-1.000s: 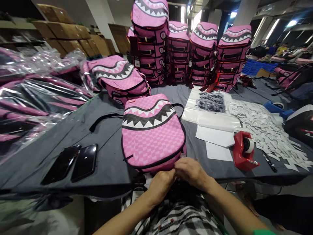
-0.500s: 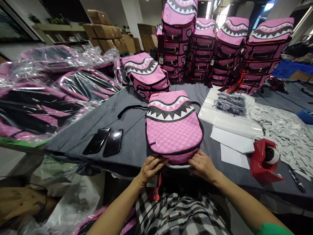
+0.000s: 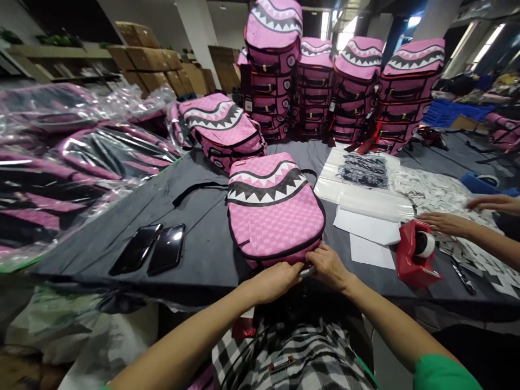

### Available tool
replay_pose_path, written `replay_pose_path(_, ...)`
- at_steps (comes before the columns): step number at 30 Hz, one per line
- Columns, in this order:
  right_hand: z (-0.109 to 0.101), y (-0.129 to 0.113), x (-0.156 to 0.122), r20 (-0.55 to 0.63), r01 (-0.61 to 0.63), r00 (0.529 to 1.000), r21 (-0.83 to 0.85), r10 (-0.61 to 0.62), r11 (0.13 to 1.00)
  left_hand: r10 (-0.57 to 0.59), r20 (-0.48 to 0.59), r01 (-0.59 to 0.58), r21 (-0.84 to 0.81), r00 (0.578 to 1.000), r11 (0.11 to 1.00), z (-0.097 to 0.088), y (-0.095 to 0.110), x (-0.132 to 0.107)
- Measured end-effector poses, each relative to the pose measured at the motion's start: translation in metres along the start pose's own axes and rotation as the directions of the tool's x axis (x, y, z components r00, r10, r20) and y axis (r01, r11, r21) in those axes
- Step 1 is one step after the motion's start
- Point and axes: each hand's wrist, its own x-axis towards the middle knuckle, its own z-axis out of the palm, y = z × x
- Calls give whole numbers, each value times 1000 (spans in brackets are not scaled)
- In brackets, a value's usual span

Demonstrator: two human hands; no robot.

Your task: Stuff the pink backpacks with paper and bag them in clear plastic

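Note:
A pink checkered backpack (image 3: pixel 276 227) with a black-and-white shark-tooth band lies front up at the table's near edge. Both hands are together at its lower edge, toward the right corner. My left hand (image 3: pixel 280 280) has its fingers closed at that edge, the tips partly hidden. Right beside it, my right hand (image 3: pixel 328 266) pinches the same edge. A small whitish-grey strip (image 3: pixel 307 272) shows between the two hands; I cannot tell what it is. Below the left hand a red tag (image 3: pixel 244 327) hangs near the checked shirt.
Two black phones (image 3: pixel 166 250) lie left. A red tape dispenser (image 3: pixel 416 254), white paper sheets (image 3: pixel 371 252), plastic bags (image 3: pixel 361 197) and a pen (image 3: pixel 463 277) lie right. Another person's hands (image 3: pixel 450 223) reach in there. Behind stand stacked backpacks (image 3: pixel 270 81); plastic-wrapped ones (image 3: pixel 117 151) lie left.
My left hand has slid right along the backpack's lower edge to meet my right hand. The view has shifted, and another person's hands have come in at the right.

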Motion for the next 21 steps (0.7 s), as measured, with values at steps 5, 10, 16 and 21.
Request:
replay_pose_path(5,-18,-6,0,266,-40,963,-25,45,999,-18,72,10,115,997,993,15,-7,-2)
replay_pose_path(10,-8,-11,0,167,14,986,-98,2,995,-63,11,60,150,998,987,31,-10,-6)
replay_pose_path(16,1,-8,-8,14,4,1000,-108,-3,994,51,142,2,-350,988,937,5,1,19)
replay_pose_path(21,4,-2,-11,-27,-3,1000,-72,1,997,56,368,197,-613,928,765,6,-1,28)
